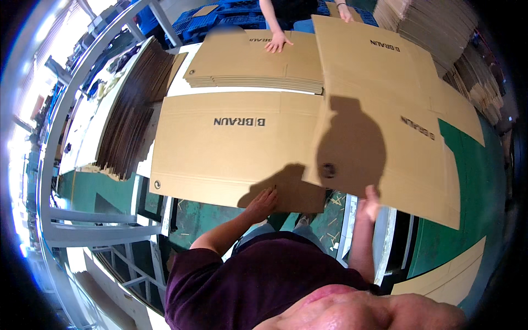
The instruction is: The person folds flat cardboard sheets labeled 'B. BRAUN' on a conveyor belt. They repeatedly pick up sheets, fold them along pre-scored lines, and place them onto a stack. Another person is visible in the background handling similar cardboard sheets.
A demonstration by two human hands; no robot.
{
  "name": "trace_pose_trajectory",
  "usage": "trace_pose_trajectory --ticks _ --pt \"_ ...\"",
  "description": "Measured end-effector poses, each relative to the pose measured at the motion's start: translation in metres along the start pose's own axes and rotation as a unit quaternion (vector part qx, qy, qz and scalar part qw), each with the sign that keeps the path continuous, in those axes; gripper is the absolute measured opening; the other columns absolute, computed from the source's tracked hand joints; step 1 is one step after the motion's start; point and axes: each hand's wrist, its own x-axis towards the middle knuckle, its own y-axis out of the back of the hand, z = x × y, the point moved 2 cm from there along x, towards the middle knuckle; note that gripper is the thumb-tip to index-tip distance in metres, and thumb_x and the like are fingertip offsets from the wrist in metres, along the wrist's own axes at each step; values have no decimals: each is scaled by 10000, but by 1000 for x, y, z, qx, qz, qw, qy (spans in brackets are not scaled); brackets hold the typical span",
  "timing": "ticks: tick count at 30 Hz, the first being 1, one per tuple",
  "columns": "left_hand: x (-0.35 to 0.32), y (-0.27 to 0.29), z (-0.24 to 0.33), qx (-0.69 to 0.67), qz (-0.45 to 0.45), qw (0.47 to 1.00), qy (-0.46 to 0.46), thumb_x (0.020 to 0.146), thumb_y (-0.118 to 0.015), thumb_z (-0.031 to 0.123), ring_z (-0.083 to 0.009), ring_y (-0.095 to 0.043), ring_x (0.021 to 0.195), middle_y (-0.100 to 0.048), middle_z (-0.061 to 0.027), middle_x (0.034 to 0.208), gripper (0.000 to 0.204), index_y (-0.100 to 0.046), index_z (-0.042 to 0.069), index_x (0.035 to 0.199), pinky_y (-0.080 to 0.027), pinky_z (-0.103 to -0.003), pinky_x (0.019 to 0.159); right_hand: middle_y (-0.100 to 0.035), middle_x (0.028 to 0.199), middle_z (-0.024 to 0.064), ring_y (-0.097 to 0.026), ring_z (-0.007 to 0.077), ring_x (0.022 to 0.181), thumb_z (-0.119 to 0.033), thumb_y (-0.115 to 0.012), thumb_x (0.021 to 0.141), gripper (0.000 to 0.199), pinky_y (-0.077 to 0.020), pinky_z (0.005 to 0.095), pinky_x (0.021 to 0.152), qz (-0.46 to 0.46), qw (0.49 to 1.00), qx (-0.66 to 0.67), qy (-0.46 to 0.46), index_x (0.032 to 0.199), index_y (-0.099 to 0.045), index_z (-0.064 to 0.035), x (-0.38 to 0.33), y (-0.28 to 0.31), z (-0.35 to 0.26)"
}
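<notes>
A flat brown cardboard sheet (220, 148) with dark print lies in front of me. My left hand (263, 205) rests on its near edge, fingers laid on the board. To the right, a second large cardboard sheet (401, 159) overlaps the first one's right end. My right hand (369, 204) grips that sheet's near edge, thumb on top and the other fingers hidden beneath. A round shadow falls across it. Across the table, another person's hand (279, 42) lies spread on a stack of cardboard sheets (247, 63). That person's other hand (345, 12) touches a printed sheet's far edge.
A leaning row of cardboard sheets (129, 121) stands on the left beside a grey metal frame (47, 137). Tall cardboard stacks (423, 27) rise at the back right. Blue pallets (220, 19) are behind the table. Scraps litter the green floor (330, 220). More cardboard (448, 272) lies low at right.
</notes>
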Motion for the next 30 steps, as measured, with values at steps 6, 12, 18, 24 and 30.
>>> trace_pose_trajectory --ticks 6,12,18,24,30 --pt "-12 -25 -5 -276 -20 956 91 845 -543 257 -293 -526 1099 -550 -199 1159 367 -557 27 1132 -407 -426 952 -587 1121 73 -583 228 991 -132 -621 844 375 -499 374 842 -111 945 158 -264 1197 -505 -82 -159 -70 57" --pt "-25 -32 2 -248 12 967 58 846 -542 254 -293 -545 1064 -568 -191 1118 332 -573 40 1098 -423 -427 921 -594 1072 98 -599 259 961 -113 -586 869 279 -531 401 801 -194 931 27 -308 1132 -511 -56 -199 -97 122" --pt "-46 -26 12 -201 12 978 46 846 -541 250 -294 -563 1029 -586 -183 1077 299 -590 53 1065 -438 -429 890 -584 1068 154 -591 299 998 -147 -551 909 272 -520 453 865 -214 846 83 -482 1140 -481 -22 -264 -124 182" --pt "-64 -23 19 -205 16 977 62 847 -540 247 -294 -582 993 -604 -175 1036 268 -607 66 1032 -454 -430 858 -568 1108 216 -598 344 988 -254 -473 955 321 -508 475 890 -169 783 72 -595 1088 -467 37 -272 -143 223" --pt "-119 -6 28 -309 1 945 111 847 -540 244 -294 -600 958 -622 -168 994 239 -623 79 999 -470 -432 827 -540 1132 259 -550 397 1062 -357 -377 977 448 -469 505 926 -90 687 7 -721 1053 -441 80 -262 -136 246"
